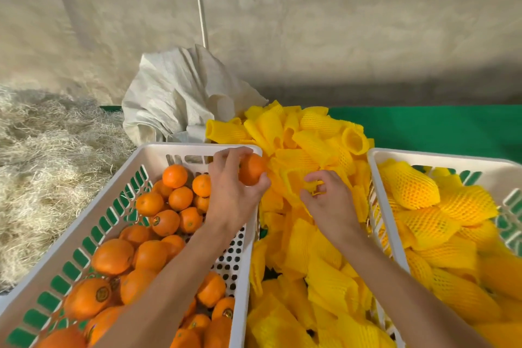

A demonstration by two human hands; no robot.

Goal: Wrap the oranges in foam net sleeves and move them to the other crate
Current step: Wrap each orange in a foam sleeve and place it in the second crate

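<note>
left hand (230, 192) gripped a bare orange (251, 169), fingers curled round it, above the far right corner of the white crate of oranges (197, 147). right hand (329, 200) pinched a yellow foam net sleeve (296, 181) on the loose sleeve pile (305, 248) between the crates. wrapped oranges (440, 220) lay in the right crate (423, 154). white woven sack (180, 93) stood behind; straw (50, 164) lay left; green table (440, 127).

Loose oranges (149, 257) in left crate (84, 223); sleeve pile (308, 234) between crates; wrapped oranges (440, 223) in right crate (440, 156).
</note>
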